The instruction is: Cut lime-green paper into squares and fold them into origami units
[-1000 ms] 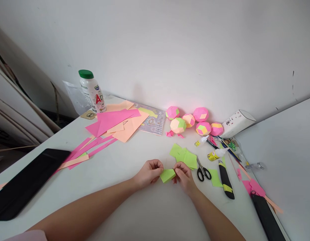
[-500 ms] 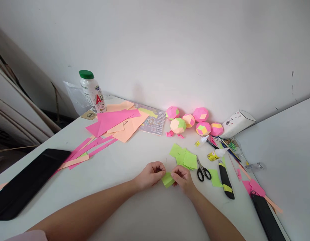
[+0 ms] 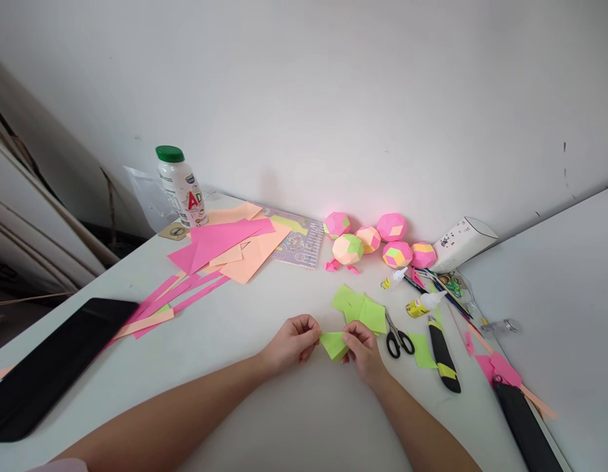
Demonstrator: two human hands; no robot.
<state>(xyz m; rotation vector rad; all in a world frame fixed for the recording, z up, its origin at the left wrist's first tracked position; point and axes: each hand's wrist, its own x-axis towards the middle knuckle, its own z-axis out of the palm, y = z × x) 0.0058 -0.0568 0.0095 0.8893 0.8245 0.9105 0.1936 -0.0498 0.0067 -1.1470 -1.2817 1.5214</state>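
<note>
**Two-handed pinch on a folded green paper piece**

Arrangement as I see it remotely through the head view. My left hand (image 3: 295,346) is nearly closed, thumb against finger, at the left corner of the green paper piece (image 3: 332,345); my right hand (image 3: 365,349) is likewise closed in a pinch, on the piece's right end. The piece sits between the two hands, on the near side of the loose green sheets (image 3: 369,314); whether it touches the desk (image 3: 265,305), I cannot tell. A folded face appears along its near right edge. For a clean crease, I judge it best to match the edges before pressing, anchor the left corner and run the right thumb along the fold, lightly first, then firmly. A hard tug between the pinches could skew or tear the paper. Scissors (image 3: 395,334) lie just right of the right hand; the elbow room nearer me favours small, level movements.
</note>
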